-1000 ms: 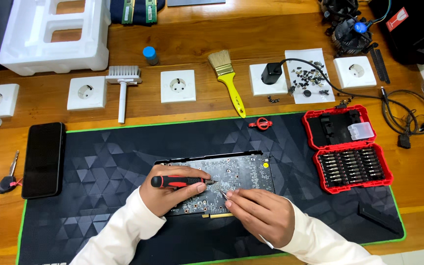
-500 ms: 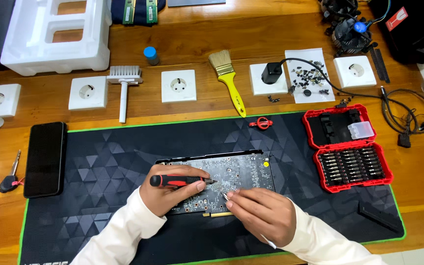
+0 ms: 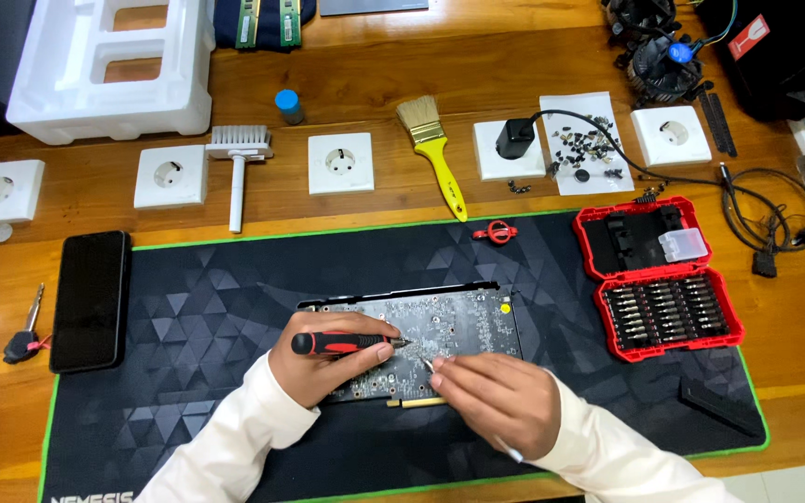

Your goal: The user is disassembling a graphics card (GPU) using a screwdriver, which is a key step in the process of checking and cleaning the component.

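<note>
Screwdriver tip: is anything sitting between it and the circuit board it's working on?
Nothing visible blocks it. The left hand holds the red-and-black screwdriver with its tip over the circuit board. The right hand rests on the board's near edge, its fingertips just beside the tip, not under it.

Electronics repair bench, set up on a wooden worktop (image 3: 533, 56): dark work mat (image 3: 216, 307) carrying a bare circuit board (image 3: 449, 326), open red case of screwdriver bits (image 3: 663, 279), loose screws on paper (image 3: 584, 149), yellow-handled brush (image 3: 435, 149), cooling fan (image 3: 659, 61), memory sticks (image 3: 263, 20).
</note>
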